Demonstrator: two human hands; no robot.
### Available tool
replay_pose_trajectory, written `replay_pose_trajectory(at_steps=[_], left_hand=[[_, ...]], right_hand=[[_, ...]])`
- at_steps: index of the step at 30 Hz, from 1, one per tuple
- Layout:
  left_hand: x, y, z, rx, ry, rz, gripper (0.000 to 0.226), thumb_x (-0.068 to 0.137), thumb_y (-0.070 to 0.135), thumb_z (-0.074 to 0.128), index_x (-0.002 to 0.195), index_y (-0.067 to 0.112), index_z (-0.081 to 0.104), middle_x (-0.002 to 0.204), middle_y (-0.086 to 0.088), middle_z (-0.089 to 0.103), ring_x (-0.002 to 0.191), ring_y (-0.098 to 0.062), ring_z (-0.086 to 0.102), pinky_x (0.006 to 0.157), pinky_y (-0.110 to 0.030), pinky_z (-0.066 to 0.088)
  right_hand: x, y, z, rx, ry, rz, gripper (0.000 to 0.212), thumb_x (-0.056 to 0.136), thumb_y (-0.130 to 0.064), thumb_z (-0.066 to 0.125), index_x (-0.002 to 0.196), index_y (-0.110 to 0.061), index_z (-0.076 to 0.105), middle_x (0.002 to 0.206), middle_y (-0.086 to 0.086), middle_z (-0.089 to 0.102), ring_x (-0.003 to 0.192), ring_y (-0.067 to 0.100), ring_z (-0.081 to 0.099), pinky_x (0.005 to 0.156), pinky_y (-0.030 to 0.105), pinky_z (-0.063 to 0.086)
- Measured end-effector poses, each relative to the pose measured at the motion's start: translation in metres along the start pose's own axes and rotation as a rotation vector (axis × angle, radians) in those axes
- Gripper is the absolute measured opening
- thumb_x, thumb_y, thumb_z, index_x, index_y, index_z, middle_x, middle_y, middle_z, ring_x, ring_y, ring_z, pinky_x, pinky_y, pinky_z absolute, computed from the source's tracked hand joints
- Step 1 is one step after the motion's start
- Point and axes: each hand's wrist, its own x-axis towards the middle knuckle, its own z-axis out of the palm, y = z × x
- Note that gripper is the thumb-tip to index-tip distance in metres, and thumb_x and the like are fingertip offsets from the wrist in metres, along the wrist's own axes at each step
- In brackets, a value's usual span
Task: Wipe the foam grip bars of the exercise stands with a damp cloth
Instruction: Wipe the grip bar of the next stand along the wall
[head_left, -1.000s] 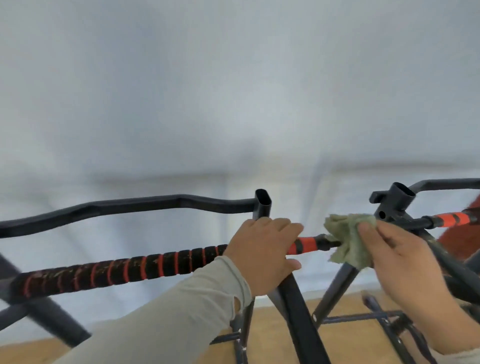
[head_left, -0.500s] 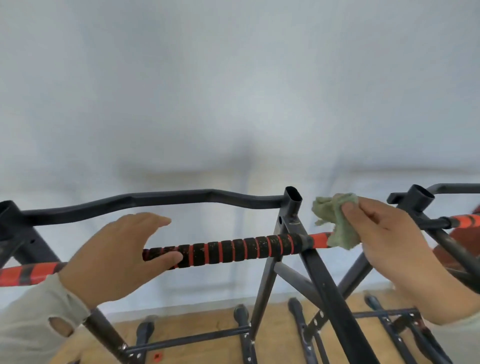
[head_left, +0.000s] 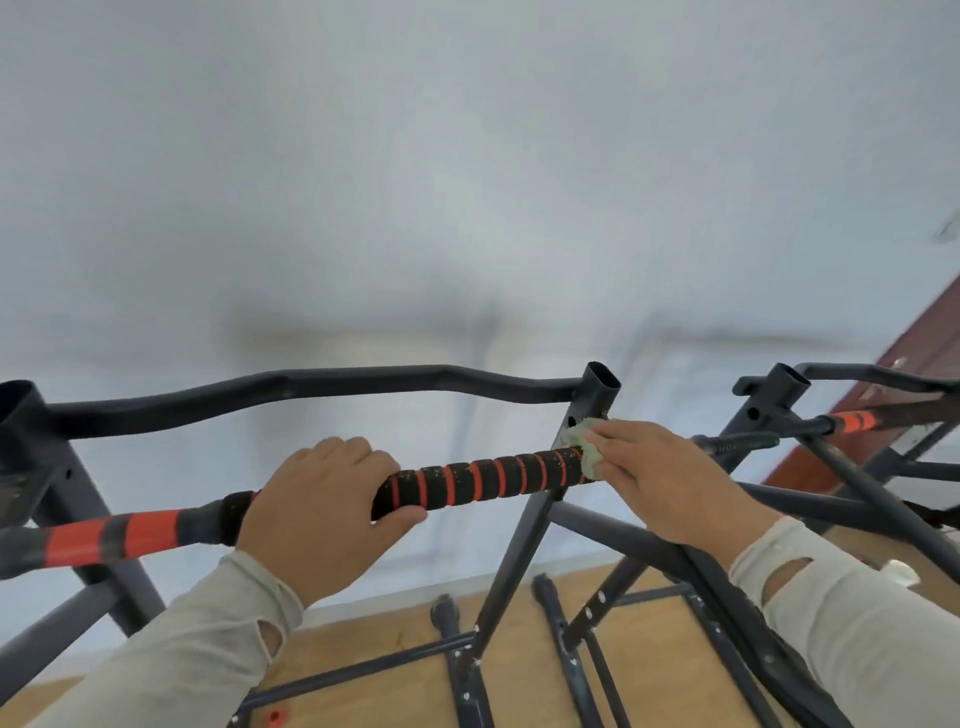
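Note:
A black foam grip bar with orange stripes (head_left: 483, 480) runs across the near stand, left to right. My left hand (head_left: 322, 512) is wrapped around the bar left of its middle. My right hand (head_left: 657, 480) presses a pale green cloth (head_left: 584, 449) onto the bar's right end, beside the stand's upright tube (head_left: 597, 400). Most of the cloth is hidden under my fingers. A second stand's orange-striped grip bar (head_left: 852, 422) shows further right.
A curved black top rail (head_left: 291, 389) runs behind the grip bar. Dark metal legs and cross braces (head_left: 519, 551) spread below over a wooden floor (head_left: 405, 629). A white wall stands close behind, and a reddish-brown door edge (head_left: 883, 405) is at the right.
My left hand has moved right and closed around the grip bar. My right hand has brought the cloth down from above onto the bar's right end. The view has shifted.

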Motion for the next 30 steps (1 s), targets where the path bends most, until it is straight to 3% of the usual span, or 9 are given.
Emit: replay_pose_trajectory(at_steps=[5,7,10,13,16,19,23,25,30], left_hand=[[-0.001,-0.002,0.001,-0.016,0.007,0.012,0.040,0.084,0.074,0.048,0.092,0.037,0.060,0.077,0.015,0.050,0.072,-0.009,0.048,0.071,-0.027,0.043],[-0.001,-0.001,0.001,-0.013,0.015,0.012,0.040,0.083,0.073,0.051,0.090,0.035,0.061,0.075,0.014,0.049,0.070,-0.010,0.047,0.069,-0.027,0.043],[-0.001,-0.001,0.000,-0.017,0.015,0.013,0.039,0.082,0.072,0.053,0.091,0.034,0.062,0.075,0.014,0.050,0.070,-0.010,0.047,0.070,-0.029,0.047],[-0.001,-0.002,0.000,-0.010,0.013,0.022,0.038,0.083,0.073,0.051,0.089,0.036,0.060,0.074,0.015,0.047,0.069,-0.010,0.047,0.070,-0.029,0.047],[0.001,-0.002,0.000,0.009,0.020,0.035,0.037,0.082,0.073,0.052,0.087,0.036,0.060,0.071,0.014,0.045,0.066,-0.010,0.045,0.066,-0.027,0.043],[-0.001,-0.001,0.000,0.001,0.007,0.017,0.038,0.083,0.075,0.049,0.091,0.039,0.058,0.075,0.014,0.048,0.071,-0.008,0.048,0.070,-0.025,0.042],[0.000,0.000,-0.002,0.000,0.002,-0.012,0.037,0.081,0.076,0.050,0.090,0.040,0.058,0.072,0.016,0.048,0.069,-0.007,0.048,0.069,-0.024,0.038],[0.001,-0.001,-0.003,-0.001,0.004,-0.007,0.036,0.081,0.074,0.053,0.087,0.040,0.059,0.070,0.017,0.047,0.066,-0.007,0.047,0.067,-0.025,0.039],[0.001,0.000,-0.002,0.007,0.001,-0.016,0.034,0.081,0.074,0.052,0.086,0.041,0.057,0.070,0.017,0.047,0.068,-0.007,0.047,0.068,-0.025,0.040]], right_hand=[[-0.002,-0.043,0.006,-0.056,0.177,0.198,0.013,0.099,-0.017,0.057,0.100,-0.027,0.066,0.093,-0.005,0.069,0.082,0.020,0.062,0.080,0.037,0.056],[0.005,-0.065,0.013,-0.103,0.197,0.225,0.014,0.093,-0.013,0.063,0.086,-0.024,0.060,0.077,-0.004,0.062,0.069,0.020,0.056,0.089,0.040,0.053],[0.018,-0.116,0.028,0.052,0.253,0.118,0.021,0.100,-0.019,0.045,0.088,-0.028,0.059,0.080,-0.009,0.062,0.076,0.015,0.060,0.118,0.035,0.030],[0.020,-0.154,0.050,0.222,0.281,-0.068,0.025,0.102,-0.025,0.037,0.105,-0.028,0.062,0.111,-0.010,0.067,0.113,0.012,0.060,0.120,0.042,0.029],[0.016,-0.125,0.057,0.135,0.332,-0.238,0.034,0.098,-0.015,0.051,0.129,-0.024,0.063,0.136,-0.007,0.065,0.135,0.012,0.051,0.124,0.042,0.025],[0.012,-0.065,0.041,-0.072,0.296,-0.209,0.037,0.086,-0.007,0.056,0.116,-0.025,0.068,0.121,-0.011,0.070,0.118,0.012,0.060,0.120,0.040,0.033],[0.008,0.002,0.012,-0.281,0.081,0.206,0.019,0.091,-0.011,0.057,0.088,-0.030,0.056,0.088,-0.012,0.064,0.080,0.013,0.054,0.093,0.035,0.053],[0.009,0.006,0.001,-0.259,0.035,0.316,0.014,0.092,-0.013,0.056,0.091,-0.026,0.061,0.083,-0.006,0.066,0.075,0.016,0.061,0.081,0.033,0.057],[0.011,-0.058,0.004,-0.130,0.156,0.163,0.022,0.092,-0.008,0.057,0.099,-0.028,0.064,0.079,-0.009,0.061,0.076,0.018,0.062,0.096,0.037,0.049]])
